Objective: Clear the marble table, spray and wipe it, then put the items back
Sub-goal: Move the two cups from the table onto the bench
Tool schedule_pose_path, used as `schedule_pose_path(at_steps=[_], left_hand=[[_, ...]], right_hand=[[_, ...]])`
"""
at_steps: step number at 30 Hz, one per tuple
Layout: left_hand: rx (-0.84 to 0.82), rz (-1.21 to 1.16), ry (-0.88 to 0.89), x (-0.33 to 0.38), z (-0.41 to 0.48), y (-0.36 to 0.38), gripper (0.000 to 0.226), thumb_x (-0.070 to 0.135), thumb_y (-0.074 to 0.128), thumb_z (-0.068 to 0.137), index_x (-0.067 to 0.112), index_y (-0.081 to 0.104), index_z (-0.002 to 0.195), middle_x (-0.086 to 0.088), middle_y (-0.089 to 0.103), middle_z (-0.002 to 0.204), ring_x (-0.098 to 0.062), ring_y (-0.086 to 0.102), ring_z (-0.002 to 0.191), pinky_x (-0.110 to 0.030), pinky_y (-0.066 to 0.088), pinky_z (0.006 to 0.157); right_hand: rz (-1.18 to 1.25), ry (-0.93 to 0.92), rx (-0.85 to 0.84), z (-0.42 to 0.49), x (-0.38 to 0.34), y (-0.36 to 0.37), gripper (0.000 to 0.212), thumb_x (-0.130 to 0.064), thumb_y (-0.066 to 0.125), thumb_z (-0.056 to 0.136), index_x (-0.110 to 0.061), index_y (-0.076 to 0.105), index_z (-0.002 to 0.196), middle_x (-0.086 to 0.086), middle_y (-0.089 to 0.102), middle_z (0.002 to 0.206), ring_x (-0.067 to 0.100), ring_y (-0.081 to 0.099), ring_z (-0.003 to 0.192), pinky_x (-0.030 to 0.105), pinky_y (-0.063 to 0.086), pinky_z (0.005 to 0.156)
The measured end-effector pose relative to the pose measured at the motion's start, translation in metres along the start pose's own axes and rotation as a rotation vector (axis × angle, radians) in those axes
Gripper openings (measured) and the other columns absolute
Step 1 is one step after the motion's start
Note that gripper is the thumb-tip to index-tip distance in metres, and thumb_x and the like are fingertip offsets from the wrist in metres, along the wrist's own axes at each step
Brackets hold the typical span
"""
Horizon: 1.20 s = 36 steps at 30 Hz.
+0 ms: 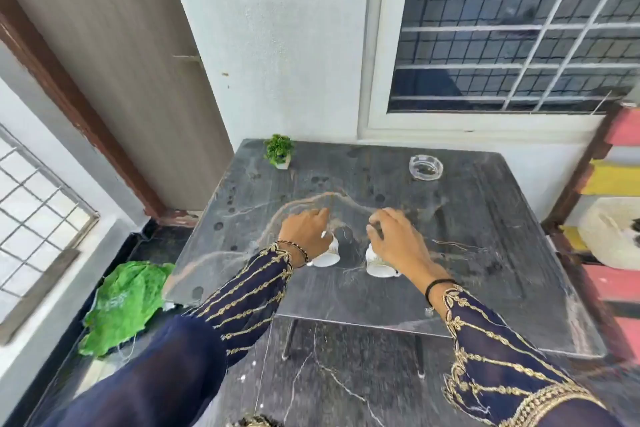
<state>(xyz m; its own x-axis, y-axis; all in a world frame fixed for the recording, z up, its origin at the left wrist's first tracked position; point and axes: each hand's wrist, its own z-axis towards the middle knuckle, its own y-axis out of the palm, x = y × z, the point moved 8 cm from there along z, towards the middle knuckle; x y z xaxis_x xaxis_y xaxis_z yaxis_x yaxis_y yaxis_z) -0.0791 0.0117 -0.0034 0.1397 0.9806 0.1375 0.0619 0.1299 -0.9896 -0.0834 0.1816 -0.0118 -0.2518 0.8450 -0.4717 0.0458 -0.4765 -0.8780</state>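
2 cups, left and right, each gripped by 1 hand; 1 plant, 1 ashtray near table's far edge.

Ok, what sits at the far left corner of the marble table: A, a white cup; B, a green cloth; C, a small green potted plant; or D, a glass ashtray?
C: the small green potted plant stands at the far left corner of the marble table, while the glass ashtray sits toward the far right.
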Motion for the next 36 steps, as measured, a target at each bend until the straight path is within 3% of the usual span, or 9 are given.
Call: schedule_pose_path(at_steps=[4,7,11,15,18,22,27,31,36], left_hand=[[-0.169,-0.029,-0.045,-0.01,-0.008,0.042,0.074,0.04,0.061,0.081,0.02,0.025,0.143,-0.011,0.045,0.135,-0.037,0.047,0.12,-0.048,0.041,0.095],[-0.232,-0.038,-0.037,-0.011,-0.008,0.066,0.084,0.042,0.064,0.077,0.028,0.017,0.146,-0.01,0.034,0.145,-0.038,0.042,0.123,-0.049,0.04,0.098],[-0.265,-0.098,-0.068,-0.017,-0.001,0.086,0.084,0.032,0.066,0.079,0.032,0.016,0.147,-0.012,0.025,0.15,-0.037,0.037,0.128,-0.05,0.045,0.095],[-0.209,-0.057,-0.077,-0.019,0.012,0.095,0.066,0.027,0.061,0.085,0.031,0.027,0.142,-0.009,0.027,0.148,-0.032,0.042,0.125,-0.049,0.05,0.086],[-0.159,0.037,-0.071,-0.017,0.023,0.098,0.06,0.025,0.059,0.087,0.032,0.032,0.139,-0.006,0.036,0.139,-0.03,0.046,0.117,-0.045,0.052,0.073],[-0.117,0.063,-0.06,-0.014,0.038,0.103,0.056,0.02,0.062,0.085,0.031,0.04,0.136,-0.007,0.046,0.126,-0.029,0.052,0.106,-0.041,0.053,0.061],[-0.105,-0.193,-0.07,0.001,0.06,0.108,0.052,-0.004,0.054,0.081,0.019,0.054,0.128,-0.014,0.048,0.124,-0.039,0.06,0.095,-0.043,0.052,0.067],[-0.086,-0.364,-0.088,0.025,0.08,0.107,0.052,-0.002,0.051,0.081,0.021,0.056,0.127,-0.012,0.048,0.121,-0.037,0.058,0.098,-0.043,0.052,0.077],[-0.091,-0.475,-0.113,0.074,0.115,0.1,0.047,0.004,0.051,0.082,0.025,0.058,0.124,-0.011,0.054,0.105,-0.032,0.053,0.098,-0.039,0.047,0.087]], right_hand=[[-0.031,0.055,-0.183,-0.014,0.025,0.027,0.036,-0.027,0.054,0.101,-0.01,0.056,0.133,0.004,0.047,0.148,0.026,0.038,0.14,0.038,0.038,0.106],[-0.05,0.063,-0.257,-0.019,0.035,0.036,0.052,-0.031,0.056,0.098,-0.012,0.046,0.146,0.005,0.035,0.161,0.029,0.031,0.144,0.041,0.032,0.114],[-0.044,0.049,-0.336,-0.019,0.048,0.045,0.057,-0.038,0.062,0.095,-0.02,0.045,0.146,0.0,0.026,0.165,0.028,0.023,0.148,0.048,0.038,0.111],[-0.051,-0.047,-0.392,-0.014,0.057,0.054,0.061,-0.034,0.067,0.091,-0.026,0.045,0.147,-0.008,0.025,0.165,0.022,0.022,0.147,0.05,0.048,0.101],[-0.045,-0.09,-0.403,-0.006,0.068,0.061,0.061,-0.029,0.067,0.093,-0.028,0.044,0.149,-0.008,0.031,0.163,0.02,0.028,0.145,0.05,0.05,0.102],[0.053,-0.061,-0.41,0.013,0.09,0.071,0.061,-0.013,0.064,0.093,-0.027,0.046,0.149,-0.003,0.042,0.158,0.021,0.038,0.143,0.039,0.037,0.115],[0.233,0.086,-0.377,0.039,0.118,0.067,0.053,-0.005,0.061,0.09,-0.024,0.059,0.139,0.001,0.062,0.139,0.024,0.057,0.124,0.038,0.047,0.104],[0.321,0.256,-0.336,0.046,0.153,0.053,0.047,-0.004,0.059,0.087,-0.026,0.063,0.129,0.004,0.072,0.117,0.023,0.063,0.099,0.034,0.053,0.086],[0.406,0.406,-0.233,0.046,0.205,0.014,0.026,-0.009,0.06,0.091,-0.021,0.067,0.113,0.003,0.073,0.107,0.021,0.062,0.103,0.033,0.053,0.084]])
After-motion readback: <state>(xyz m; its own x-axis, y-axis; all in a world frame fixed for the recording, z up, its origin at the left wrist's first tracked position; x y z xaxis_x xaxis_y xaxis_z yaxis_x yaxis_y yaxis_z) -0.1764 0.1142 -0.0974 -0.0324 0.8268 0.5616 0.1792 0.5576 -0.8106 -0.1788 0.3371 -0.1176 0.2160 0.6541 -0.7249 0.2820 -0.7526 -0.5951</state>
